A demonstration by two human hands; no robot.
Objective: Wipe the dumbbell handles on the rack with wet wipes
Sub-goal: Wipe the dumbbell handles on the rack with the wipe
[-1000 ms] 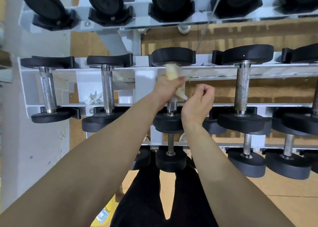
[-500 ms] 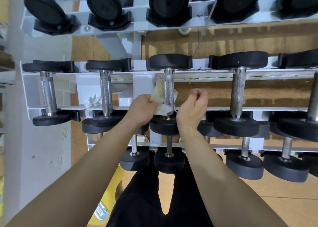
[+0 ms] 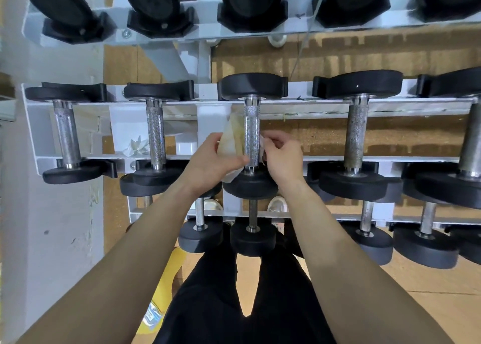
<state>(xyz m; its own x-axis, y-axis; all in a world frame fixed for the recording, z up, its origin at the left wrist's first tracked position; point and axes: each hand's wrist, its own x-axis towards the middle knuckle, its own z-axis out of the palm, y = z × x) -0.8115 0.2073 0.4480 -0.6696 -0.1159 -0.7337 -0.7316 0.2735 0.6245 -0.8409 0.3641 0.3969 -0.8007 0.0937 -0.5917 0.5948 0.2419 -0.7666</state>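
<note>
— Holding what, those two hands in the middle of the frame?
— The left hand [image 3: 210, 161] pinches one end of the wet wipe [image 3: 230, 141]. The right hand [image 3: 282, 156] pinches the other end, fingers curled tight.
— Why both sides?
— I think the wipe goes round the back of the dumbbell handle [image 3: 252, 124], so pulling rubs it. The handle sits on the white rack [image 3: 416, 108], middle row.

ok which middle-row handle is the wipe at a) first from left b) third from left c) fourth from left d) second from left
b: the wipe runs behind the third handle from the left, with the left hand and right hand each holding an end.
</note>
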